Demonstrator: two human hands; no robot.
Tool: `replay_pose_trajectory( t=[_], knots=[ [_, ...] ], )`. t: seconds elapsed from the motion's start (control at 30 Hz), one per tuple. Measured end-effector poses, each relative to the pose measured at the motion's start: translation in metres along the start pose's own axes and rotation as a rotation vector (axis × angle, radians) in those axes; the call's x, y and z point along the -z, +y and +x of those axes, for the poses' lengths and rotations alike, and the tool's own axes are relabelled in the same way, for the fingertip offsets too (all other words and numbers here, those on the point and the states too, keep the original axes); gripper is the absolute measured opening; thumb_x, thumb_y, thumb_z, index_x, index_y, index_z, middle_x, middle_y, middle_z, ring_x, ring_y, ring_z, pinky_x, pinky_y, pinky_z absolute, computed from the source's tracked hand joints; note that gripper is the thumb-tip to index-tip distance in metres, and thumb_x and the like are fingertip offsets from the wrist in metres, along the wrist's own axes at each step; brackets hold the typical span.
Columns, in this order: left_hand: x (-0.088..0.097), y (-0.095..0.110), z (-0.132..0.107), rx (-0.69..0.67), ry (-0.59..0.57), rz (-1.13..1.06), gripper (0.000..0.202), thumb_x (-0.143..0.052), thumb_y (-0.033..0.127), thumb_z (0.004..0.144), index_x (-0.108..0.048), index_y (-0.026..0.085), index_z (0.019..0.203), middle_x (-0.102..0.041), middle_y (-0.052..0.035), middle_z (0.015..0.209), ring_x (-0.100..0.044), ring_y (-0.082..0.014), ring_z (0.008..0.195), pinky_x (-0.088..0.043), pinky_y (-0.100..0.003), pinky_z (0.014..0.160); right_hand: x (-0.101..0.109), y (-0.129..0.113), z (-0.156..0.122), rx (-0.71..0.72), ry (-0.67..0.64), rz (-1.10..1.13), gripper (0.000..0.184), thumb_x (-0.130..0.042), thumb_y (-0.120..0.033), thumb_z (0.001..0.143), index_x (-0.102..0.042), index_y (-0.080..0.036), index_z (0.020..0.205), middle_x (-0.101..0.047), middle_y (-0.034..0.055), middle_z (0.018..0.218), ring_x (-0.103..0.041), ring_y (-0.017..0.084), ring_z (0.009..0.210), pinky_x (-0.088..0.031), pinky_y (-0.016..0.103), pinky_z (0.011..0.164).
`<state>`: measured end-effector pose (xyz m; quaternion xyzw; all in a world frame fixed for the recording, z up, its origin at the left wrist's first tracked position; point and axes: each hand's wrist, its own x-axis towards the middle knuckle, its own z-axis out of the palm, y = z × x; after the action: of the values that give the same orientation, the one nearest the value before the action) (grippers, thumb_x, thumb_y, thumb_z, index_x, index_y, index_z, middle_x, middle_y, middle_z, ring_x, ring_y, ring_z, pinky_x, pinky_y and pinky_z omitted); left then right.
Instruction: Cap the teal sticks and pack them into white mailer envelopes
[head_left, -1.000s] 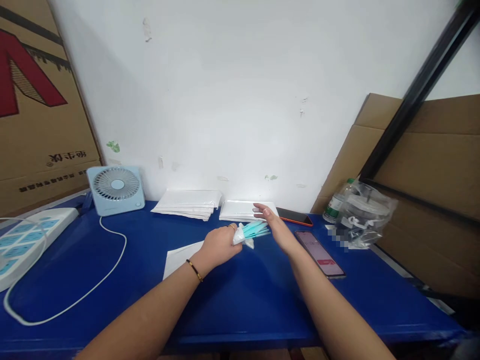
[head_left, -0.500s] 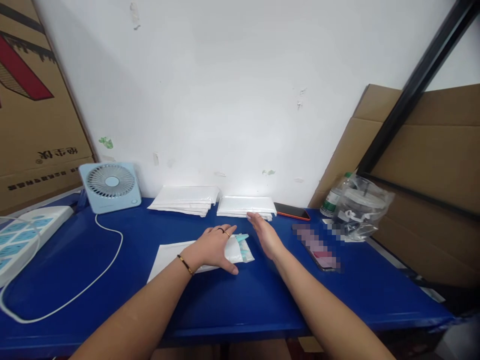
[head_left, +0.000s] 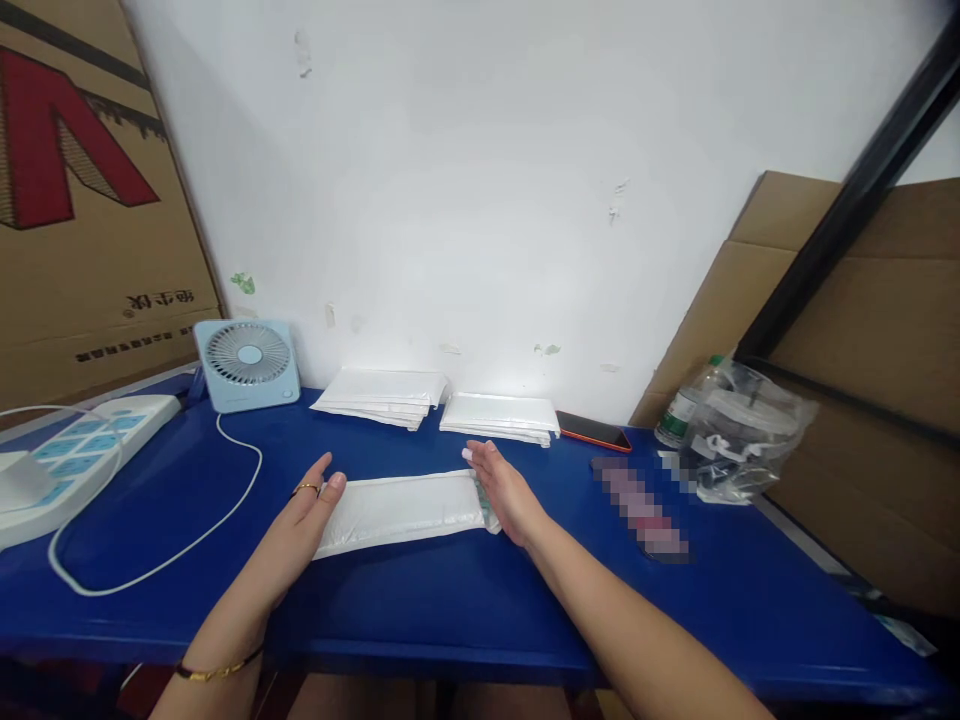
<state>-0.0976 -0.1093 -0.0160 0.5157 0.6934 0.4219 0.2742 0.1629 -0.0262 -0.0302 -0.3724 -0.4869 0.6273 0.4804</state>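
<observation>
A white padded mailer (head_left: 405,515) lies flat on the blue table (head_left: 450,610) between my hands. From its right end a clear packet with teal-green contents (head_left: 487,503) pokes out a little. My left hand (head_left: 306,515) is at the mailer's left end, fingers stretched and thumb apart, palm turned toward it. At the opposite end, my right hand (head_left: 510,495) stands on edge with straight fingers beside the packet, partly covering it. Whether the right palm presses on the packet cannot be made out.
Two stacks of white mailers, a left stack (head_left: 379,392) and a right stack (head_left: 499,415), lie along the wall. An orange-edged phone (head_left: 595,432), a blurred-out phone (head_left: 641,510), and a bagged container (head_left: 739,430) are rightward. A blue fan (head_left: 249,362), cable and power strip (head_left: 97,450) stand left.
My left hand has moved from the mailer's top to its left end. My right hand has come in against the right end, and less of the packet sticks out.
</observation>
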Motion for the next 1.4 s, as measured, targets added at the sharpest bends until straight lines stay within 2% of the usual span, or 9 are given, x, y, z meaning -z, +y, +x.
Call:
replay_pose_trajectory(
  t=[0.2,0.43,0.63,0.77,1.0,1.13,1.2,1.27,1.4],
  knots=[
    [-0.013,0.013,-0.006,0.050,0.086,-0.161,0.064,-0.034,0.058,0.086,-0.032,0.022,0.139,-0.035,-0.0105,0.144,-0.029,-0.0228,0.134,-0.020,-0.041,0.111,-0.007,-0.005,-0.002,-0.047,0.061,0.119,0.062,-0.045,-0.058,0.082,-0.047,-0.020,0.130,-0.042,0.0090,0.140,-0.033,0.020,0.132,-0.017,0.038,0.111],
    [-0.018,0.008,-0.006,0.039,0.114,-0.136,0.065,-0.036,0.058,0.085,-0.034,0.021,0.138,-0.035,-0.0114,0.144,-0.030,-0.0245,0.133,-0.023,-0.041,0.110,0.001,-0.013,-0.007,-0.016,0.192,0.189,0.062,-0.045,-0.058,0.081,-0.044,-0.023,0.133,-0.036,0.0050,0.144,-0.030,0.019,0.134,-0.017,0.036,0.112],
    [-0.015,0.008,-0.008,0.011,0.088,-0.123,0.067,-0.036,0.060,0.085,-0.033,0.021,0.138,-0.034,-0.0119,0.144,-0.028,-0.0254,0.134,-0.019,-0.045,0.111,-0.011,-0.004,-0.017,-0.020,0.139,0.113,0.066,-0.041,-0.060,0.082,-0.035,-0.025,0.138,-0.029,0.0025,0.147,-0.031,0.021,0.134,-0.024,0.039,0.110],
    [-0.014,0.009,-0.009,0.041,0.083,-0.152,0.066,-0.034,0.061,0.085,-0.034,0.022,0.138,-0.034,-0.0100,0.145,-0.029,-0.0257,0.134,-0.021,-0.045,0.111,-0.004,-0.012,-0.023,0.006,0.196,-0.030,0.065,-0.036,-0.064,0.082,-0.034,-0.030,0.138,-0.029,-0.0011,0.147,-0.025,0.024,0.136,-0.028,0.044,0.108],
    [-0.015,0.013,-0.010,0.010,0.084,-0.121,0.064,-0.034,0.057,0.086,-0.034,0.019,0.138,-0.035,-0.0125,0.144,-0.032,-0.0262,0.132,-0.026,-0.044,0.109,-0.006,-0.014,-0.030,-0.097,0.144,0.009,0.067,-0.038,-0.063,0.081,-0.032,-0.031,0.138,-0.027,0.0023,0.148,-0.039,0.026,0.128,-0.042,0.040,0.096],
    [-0.017,0.002,-0.006,-0.119,0.110,0.076,0.068,-0.031,0.056,0.087,-0.030,0.012,0.139,-0.029,-0.0166,0.146,-0.025,-0.0264,0.135,-0.023,-0.045,0.110,0.007,-0.025,-0.022,0.100,0.126,-0.365,0.055,-0.047,-0.055,0.079,-0.046,-0.028,0.127,-0.052,0.0067,0.126,-0.050,0.026,0.114,-0.037,0.042,0.096],
    [-0.022,-0.001,-0.007,-0.232,0.178,0.283,0.069,-0.036,0.055,0.085,-0.032,0.011,0.138,-0.023,-0.0174,0.148,-0.016,-0.0292,0.138,-0.018,-0.051,0.110,0.021,-0.031,-0.016,0.209,0.189,-0.722,0.051,-0.057,-0.048,0.074,-0.052,-0.027,0.120,-0.062,0.0059,0.103,-0.054,0.027,0.101,-0.030,0.048,0.097],
    [-0.032,0.004,-0.015,-0.355,0.188,0.477,0.063,-0.043,0.053,0.083,-0.038,0.017,0.135,-0.023,-0.0139,0.149,-0.013,-0.0315,0.138,-0.012,-0.057,0.109,0.036,-0.033,-0.011,0.189,0.198,-0.986,0.055,-0.063,-0.043,0.068,-0.052,-0.026,0.120,-0.062,0.0028,0.077,-0.057,0.027,0.088,-0.025,0.053,0.096],
    [-0.062,0.029,-0.038,-0.637,-0.139,0.601,0.059,-0.046,0.048,0.084,-0.034,0.027,0.137,-0.027,-0.0076,0.148,-0.020,-0.0283,0.137,-0.012,-0.055,0.110,0.050,-0.023,-0.003,0.073,0.045,-1.038,0.063,-0.068,-0.033,0.064,-0.048,-0.025,0.123,-0.058,-0.0009,0.065,-0.056,0.021,0.067,-0.038,0.041,0.078]
  ],
)
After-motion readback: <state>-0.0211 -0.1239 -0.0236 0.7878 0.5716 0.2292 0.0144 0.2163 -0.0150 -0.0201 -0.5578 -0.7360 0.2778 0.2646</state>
